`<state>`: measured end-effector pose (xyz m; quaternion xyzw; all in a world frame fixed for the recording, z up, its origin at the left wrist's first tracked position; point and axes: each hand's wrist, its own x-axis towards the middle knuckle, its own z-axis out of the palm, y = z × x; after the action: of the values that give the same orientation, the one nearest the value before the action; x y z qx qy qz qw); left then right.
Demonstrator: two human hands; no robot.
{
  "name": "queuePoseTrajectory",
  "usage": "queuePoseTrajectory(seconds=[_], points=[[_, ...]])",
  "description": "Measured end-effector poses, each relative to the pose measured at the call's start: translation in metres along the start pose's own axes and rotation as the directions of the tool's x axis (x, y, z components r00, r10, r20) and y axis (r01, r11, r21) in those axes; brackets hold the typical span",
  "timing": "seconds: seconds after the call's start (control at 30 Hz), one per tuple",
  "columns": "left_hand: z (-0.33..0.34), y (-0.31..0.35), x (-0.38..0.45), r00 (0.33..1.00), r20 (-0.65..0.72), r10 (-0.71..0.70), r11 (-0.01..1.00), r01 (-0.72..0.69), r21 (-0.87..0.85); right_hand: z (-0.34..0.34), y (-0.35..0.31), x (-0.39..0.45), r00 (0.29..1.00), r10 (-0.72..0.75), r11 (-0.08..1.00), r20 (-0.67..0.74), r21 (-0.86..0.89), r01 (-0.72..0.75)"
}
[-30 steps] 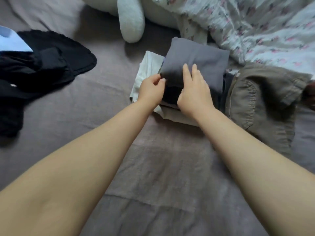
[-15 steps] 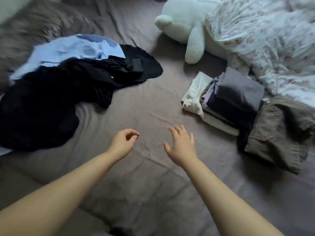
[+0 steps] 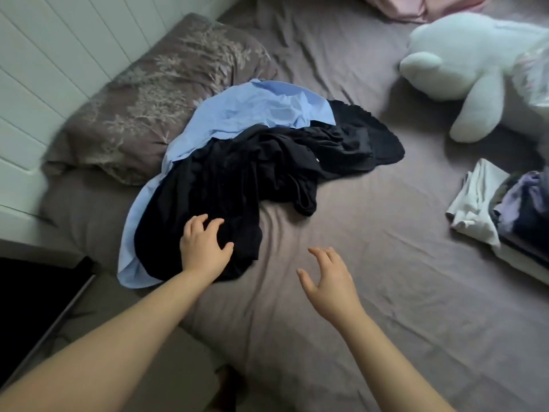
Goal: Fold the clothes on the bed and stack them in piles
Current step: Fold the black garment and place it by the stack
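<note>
Where it hovered, left hand [image 3: 203, 248] now touches black garment [image 3: 225, 185].

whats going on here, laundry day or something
A person is sorting clothes on a bed. The left hand rests on a black garment in an unfolded heap, fingers curling into the cloth, with a light blue shirt lying under it. The right hand hovers open above the bare sheet, holding nothing. A stack of folded clothes sits at the right edge, near a white plush toy. The heap is not yet folded.
</note>
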<state>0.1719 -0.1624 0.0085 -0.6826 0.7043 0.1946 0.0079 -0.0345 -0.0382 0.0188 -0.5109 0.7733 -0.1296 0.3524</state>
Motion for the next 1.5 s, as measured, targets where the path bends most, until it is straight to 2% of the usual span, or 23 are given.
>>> queuePoseTrajectory(seconds=[0.07,0.17,0.27,0.33,0.4,0.47,0.6,0.67,0.73,0.8,0.9,0.93,1.1,1.13,1.2,1.27,1.37,1.5], points=[[-0.011,-0.031,0.031,0.998,0.034,-0.047,0.999,0.046,0.025,0.019,-0.038,0.030,0.999,0.027,0.995,0.033,0.091,-0.030],[-0.018,-0.075,0.068,0.969,0.205,-0.136,0.988,0.148,-0.043,0.044,-0.083,0.081,0.988,0.126,0.969,0.088,0.205,-0.141],[-0.016,-0.111,0.087,0.941,0.323,-0.101,0.980,0.149,-0.128,0.069,-0.112,0.127,0.964,0.236,0.923,0.122,0.281,-0.262],[-0.013,-0.126,0.092,0.961,0.272,-0.059,0.975,0.114,-0.191,0.090,-0.128,0.149,0.950,0.262,0.898,0.170,0.318,-0.304],[-0.014,-0.131,0.092,0.976,0.202,-0.075,0.935,0.139,-0.325,0.111,-0.149,0.162,0.932,0.255,0.871,0.256,0.357,-0.337],[-0.016,-0.128,0.088,0.974,0.207,-0.092,0.883,0.176,-0.436,0.132,-0.171,0.166,0.918,0.263,0.837,0.297,0.404,-0.370],[-0.016,-0.121,0.076,0.948,0.302,-0.100,0.794,0.259,-0.550,0.148,-0.189,0.160,0.900,0.394,0.765,0.186,0.476,-0.434],[-0.017,-0.113,0.069,0.922,0.361,-0.141,0.741,0.340,-0.579,0.142,-0.184,0.153,0.891,0.407,0.769,0.204,0.449,-0.454],[-0.021,-0.100,0.060,0.897,0.411,-0.162,0.688,0.401,-0.605,0.131,-0.173,0.143,0.890,0.413,0.728,0.192,0.517,-0.449],[-0.024,-0.086,0.050,0.880,0.462,-0.108,0.680,0.405,-0.611,0.116,-0.158,0.128,0.877,0.452,0.654,0.165,0.607,-0.451],[-0.027,-0.062,0.032,0.866,0.499,0.006,0.708,0.349,-0.615,0.091,-0.123,0.101,0.811,0.568,0.462,0.139,0.762,-0.454],[-0.027,-0.054,0.025,0.860,0.509,0.032,0.710,0.339,-0.618,0.083,-0.109,0.091,0.796,0.592,0.435,0.126,0.782,-0.447],[-0.021,0.002,-0.028,0.821,0.545,0.169,0.724,0.271,-0.634,0.043,-0.049,0.035,0.778,0.628,0.483,0.017,0.776,-0.407],[-0.015,0.013,-0.039,0.828,0.534,0.170,0.756,0.238,-0.610,0.035,-0.039,0.025,0.780,0.625,0.486,-0.005,0.785,-0.384],[-0.003,0.035,-0.060,0.870,0.464,0.170,0.877,0.080,-0.473,0.018,-0.023,0.001,0.794,0.607,0.488,-0.037,0.806,-0.335],[0.001,0.060,-0.084,0.883,0.424,0.200,0.880,0.028,-0.473,-0.001,-0.006,-0.024,0.807,0.586,0.483,-0.072,0.831,-0.277],[0.005,0.094,-0.122,0.831,0.517,0.206,0.784,0.177,-0.596,-0.032,0.023,-0.066,0.802,0.581,0.504,-0.139,0.835,-0.221],[0.010,0.127,-0.168,0.809,0.576,0.122,0.790,0.272,-0.549,-0.070,0.052,-0.121,0.806,0.570,0.547,-0.161,0.806,-0.225]])
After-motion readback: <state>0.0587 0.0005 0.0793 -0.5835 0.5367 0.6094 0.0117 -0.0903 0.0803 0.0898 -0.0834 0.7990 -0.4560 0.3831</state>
